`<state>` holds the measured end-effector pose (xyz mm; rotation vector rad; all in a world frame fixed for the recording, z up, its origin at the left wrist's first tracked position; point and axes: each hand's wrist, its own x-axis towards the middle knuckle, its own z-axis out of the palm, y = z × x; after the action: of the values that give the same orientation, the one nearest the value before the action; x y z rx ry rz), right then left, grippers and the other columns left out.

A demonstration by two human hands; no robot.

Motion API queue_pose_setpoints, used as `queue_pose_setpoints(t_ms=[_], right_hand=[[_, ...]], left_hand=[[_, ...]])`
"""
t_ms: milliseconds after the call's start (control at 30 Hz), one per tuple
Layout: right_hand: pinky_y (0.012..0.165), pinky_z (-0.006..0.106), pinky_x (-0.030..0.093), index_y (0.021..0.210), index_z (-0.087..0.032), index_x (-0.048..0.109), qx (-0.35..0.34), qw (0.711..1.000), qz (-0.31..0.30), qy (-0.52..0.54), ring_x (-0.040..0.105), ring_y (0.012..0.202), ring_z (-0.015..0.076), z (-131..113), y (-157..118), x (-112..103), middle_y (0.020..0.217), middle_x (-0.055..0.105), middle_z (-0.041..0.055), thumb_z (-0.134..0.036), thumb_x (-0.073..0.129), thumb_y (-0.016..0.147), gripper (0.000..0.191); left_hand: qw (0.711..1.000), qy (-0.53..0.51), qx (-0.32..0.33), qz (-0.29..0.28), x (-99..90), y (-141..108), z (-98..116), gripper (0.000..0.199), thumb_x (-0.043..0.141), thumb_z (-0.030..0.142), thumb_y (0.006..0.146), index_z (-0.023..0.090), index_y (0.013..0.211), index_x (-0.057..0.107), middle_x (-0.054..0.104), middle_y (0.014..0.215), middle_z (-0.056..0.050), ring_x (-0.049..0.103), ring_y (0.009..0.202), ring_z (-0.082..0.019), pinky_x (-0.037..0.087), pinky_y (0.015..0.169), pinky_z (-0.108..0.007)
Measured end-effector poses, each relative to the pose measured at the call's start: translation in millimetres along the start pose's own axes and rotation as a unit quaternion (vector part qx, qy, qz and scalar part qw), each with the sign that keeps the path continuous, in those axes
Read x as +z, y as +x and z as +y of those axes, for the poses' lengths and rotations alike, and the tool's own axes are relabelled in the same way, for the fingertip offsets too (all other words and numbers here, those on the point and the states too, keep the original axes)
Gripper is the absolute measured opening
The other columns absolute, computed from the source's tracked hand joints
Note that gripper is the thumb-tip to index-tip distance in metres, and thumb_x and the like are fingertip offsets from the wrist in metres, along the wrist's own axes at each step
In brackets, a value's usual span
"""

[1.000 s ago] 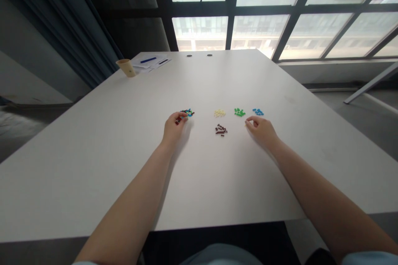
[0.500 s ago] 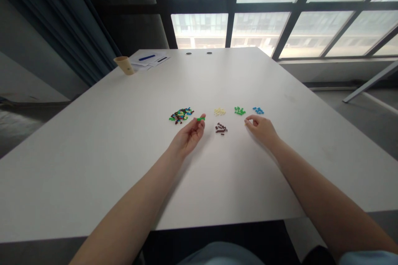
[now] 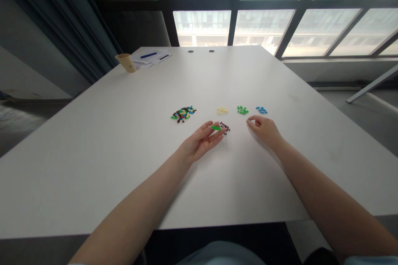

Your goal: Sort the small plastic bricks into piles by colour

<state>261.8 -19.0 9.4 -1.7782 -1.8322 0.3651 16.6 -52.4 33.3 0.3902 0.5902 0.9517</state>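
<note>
Between the fingers of my left hand (image 3: 202,140) is a green brick (image 3: 216,128), held just in front of a pile of dark brown bricks (image 3: 224,126) and partly hiding it. My right hand (image 3: 265,129) rests on the table to the right, thumb and index finger pinched together; what they hold, if anything, is too small to name. Beyond the hands lie a cream pile (image 3: 222,110), a green pile (image 3: 242,110) and a blue pile (image 3: 261,110). A mixed-colour pile (image 3: 183,114) is at the left.
On the white table (image 3: 124,132), a tan paper cup (image 3: 126,63) leans at the far left. Beside it are papers (image 3: 155,59) with a blue pen (image 3: 148,55). Two dark round discs sit near the far edge, below the windows.
My left hand has moved right with the green brick, from near the mixed pile to the brown one, and its fingers are more spread. My right hand has barely moved.
</note>
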Motion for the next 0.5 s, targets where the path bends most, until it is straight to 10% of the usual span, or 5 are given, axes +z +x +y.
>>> queue_pose_setpoints(t_ms=[500], right_hand=[[0.05, 0.023, 0.024, 0.077, -0.017, 0.066, -0.003, 1.0, -0.005, 0.0, 0.033, 0.045, 0.0097, -2.0, -0.6, -1.5, 0.046, 0.035, -0.005, -0.037, 0.047, 0.075, 0.028]], left_hand=[[0.999, 0.03, 0.006, -0.04, -0.7, -2.4, -1.5, 0.029, 0.049, 0.005, 0.079, 0.02, 0.102, 0.056, 0.058, 0.118, -0.003, 0.053, 0.113, -0.017, 0.04, 0.1, -0.035]])
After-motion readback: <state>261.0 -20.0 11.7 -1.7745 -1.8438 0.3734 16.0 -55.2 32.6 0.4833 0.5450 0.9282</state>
